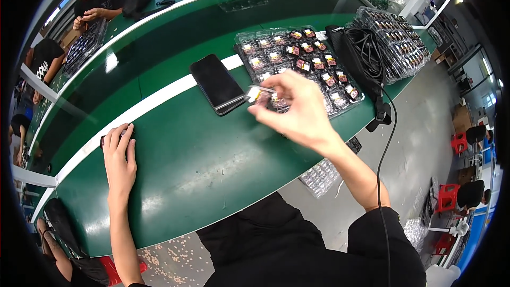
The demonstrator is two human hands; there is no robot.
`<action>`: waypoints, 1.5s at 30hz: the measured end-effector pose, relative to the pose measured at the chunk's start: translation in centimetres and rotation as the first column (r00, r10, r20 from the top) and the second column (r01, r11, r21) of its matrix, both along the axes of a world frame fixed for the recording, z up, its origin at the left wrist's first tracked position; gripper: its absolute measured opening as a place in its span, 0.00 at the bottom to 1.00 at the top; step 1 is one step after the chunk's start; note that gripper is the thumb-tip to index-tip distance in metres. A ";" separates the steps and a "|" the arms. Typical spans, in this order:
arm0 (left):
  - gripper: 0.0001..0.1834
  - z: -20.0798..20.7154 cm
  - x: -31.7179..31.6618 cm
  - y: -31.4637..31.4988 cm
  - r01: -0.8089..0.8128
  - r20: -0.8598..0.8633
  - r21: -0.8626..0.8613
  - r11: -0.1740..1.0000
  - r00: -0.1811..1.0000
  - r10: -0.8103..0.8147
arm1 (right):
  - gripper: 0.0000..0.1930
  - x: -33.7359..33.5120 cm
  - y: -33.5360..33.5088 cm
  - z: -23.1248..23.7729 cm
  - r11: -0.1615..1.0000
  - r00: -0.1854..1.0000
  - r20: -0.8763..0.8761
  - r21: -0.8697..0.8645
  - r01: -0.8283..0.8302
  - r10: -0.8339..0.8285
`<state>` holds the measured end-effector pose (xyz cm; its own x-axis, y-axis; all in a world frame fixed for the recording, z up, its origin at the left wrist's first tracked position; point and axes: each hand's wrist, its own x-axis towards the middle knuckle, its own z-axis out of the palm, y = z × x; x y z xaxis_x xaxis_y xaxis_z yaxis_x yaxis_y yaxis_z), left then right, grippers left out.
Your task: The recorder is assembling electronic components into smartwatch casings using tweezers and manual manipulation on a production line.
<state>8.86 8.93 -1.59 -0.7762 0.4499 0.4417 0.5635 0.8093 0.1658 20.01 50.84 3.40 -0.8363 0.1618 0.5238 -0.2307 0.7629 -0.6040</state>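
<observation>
My right hand (295, 106) is raised over the near left corner of a clear plastic tray (355, 101), its thumb and fingers closed in a pinch. Between them is a small piece with a white face (255, 94), blurred, along with a thin silvery tool that looks like tweezers. Rows of small black square pieces (303, 65) with white, red and yellow faces fill the tray. On the left of the green table, my left hand (120, 154) curls its fingers over a small dark object (102, 141), mostly hidden beneath them. A black phone (217, 83) lies between my hands.
A black bag (345, 48) with a coiled cable stands right of the tray, beside stacked filled trays (396, 42). One cable hangs past my right arm. Across the green table (180, 180), a glossy dark panel runs along the far side. Other people sit at the upper left.
</observation>
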 end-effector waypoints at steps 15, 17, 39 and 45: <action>0.27 1.2 2.0 6.4 0.280 0.275 0.248 0.927 0.898 -0.345 | 0.31 -13.0 14.8 0.9 0.904 0.859 0.300 0.245 0.351 -0.415; 0.31 1.5 2.0 6.2 0.306 0.326 0.290 0.907 0.860 -0.394 | 0.32 -12.7 15.3 1.6 0.896 0.880 0.216 0.245 0.370 -0.423; 0.27 0.4 1.1 2.5 0.349 0.389 0.378 0.857 0.780 -0.490 | 0.06 -5.2 -10.7 -5.4 0.768 0.771 0.197 -0.400 -0.501 0.606; 0.29 0.6 1.1 2.7 0.323 0.426 0.383 0.865 0.769 -0.476 | 0.03 -5.6 -11.8 -5.0 0.802 0.783 0.199 -0.264 -0.536 0.589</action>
